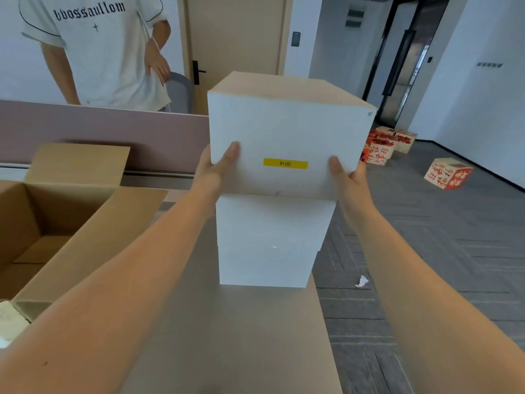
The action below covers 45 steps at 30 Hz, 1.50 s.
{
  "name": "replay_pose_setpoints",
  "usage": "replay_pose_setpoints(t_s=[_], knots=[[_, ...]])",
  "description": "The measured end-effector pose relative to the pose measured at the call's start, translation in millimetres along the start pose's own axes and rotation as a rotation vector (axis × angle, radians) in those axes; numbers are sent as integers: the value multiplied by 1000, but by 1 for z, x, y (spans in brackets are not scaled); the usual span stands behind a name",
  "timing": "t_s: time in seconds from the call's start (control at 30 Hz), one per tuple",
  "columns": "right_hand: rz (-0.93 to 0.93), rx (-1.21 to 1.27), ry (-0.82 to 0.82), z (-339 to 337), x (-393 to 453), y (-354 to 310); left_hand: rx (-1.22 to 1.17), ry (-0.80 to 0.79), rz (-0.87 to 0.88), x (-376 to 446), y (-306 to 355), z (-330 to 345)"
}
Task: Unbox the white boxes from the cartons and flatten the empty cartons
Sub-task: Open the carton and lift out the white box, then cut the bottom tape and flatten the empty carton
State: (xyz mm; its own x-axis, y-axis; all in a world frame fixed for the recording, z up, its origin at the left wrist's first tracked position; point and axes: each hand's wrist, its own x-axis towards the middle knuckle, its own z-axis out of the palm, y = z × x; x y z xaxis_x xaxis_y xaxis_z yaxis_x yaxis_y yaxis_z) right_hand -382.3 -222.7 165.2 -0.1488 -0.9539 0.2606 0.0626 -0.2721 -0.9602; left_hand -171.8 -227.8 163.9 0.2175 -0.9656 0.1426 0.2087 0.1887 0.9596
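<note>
A white box (284,129) with a yellow label sits on top of a stack of white boxes (270,240) on the table. My left hand (218,172) grips its lower left corner, thumb on the near face. My right hand (346,174) grips the lower right corner the same way. An open brown carton (93,223) stands at the left with its flaps up; the part of its inside that shows holds nothing.
The grey table (227,336) ends just right of the stack, with dark floor beyond. A person in a white T-shirt (105,52) stands behind a mauve partition (113,135). Red-printed cartons (449,173) and a paper scrap (362,281) lie on the floor.
</note>
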Motion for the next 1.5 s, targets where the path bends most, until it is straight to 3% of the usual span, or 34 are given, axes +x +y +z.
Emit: replay_pose_setpoints(t_s=[0.23, 0.6, 0.77, 0.93, 1.03, 1.17, 1.5], knots=[[31, 13, -4, 1, 10, 2, 11, 88, -37, 8, -3, 6], [90, -28, 25, 4, 12, -1, 49, 10, -48, 13, -2, -1], [85, -282, 89, 8, -6, 3, 411, -92, -65, -8, 3, -23], [149, -673, 151, 28, -41, 4, 1097, -231, -42, -46, 18, -77], [196, -912, -19, 61, -76, 1, 1320, -311, -20, -73, 30, -120], [127, -1038, -259, 127, -134, -4, 1496, -331, -37, -109, 43, -191], [45, -1034, -698, 262, -241, 33, 1710, -214, -72, -187, 63, -343]])
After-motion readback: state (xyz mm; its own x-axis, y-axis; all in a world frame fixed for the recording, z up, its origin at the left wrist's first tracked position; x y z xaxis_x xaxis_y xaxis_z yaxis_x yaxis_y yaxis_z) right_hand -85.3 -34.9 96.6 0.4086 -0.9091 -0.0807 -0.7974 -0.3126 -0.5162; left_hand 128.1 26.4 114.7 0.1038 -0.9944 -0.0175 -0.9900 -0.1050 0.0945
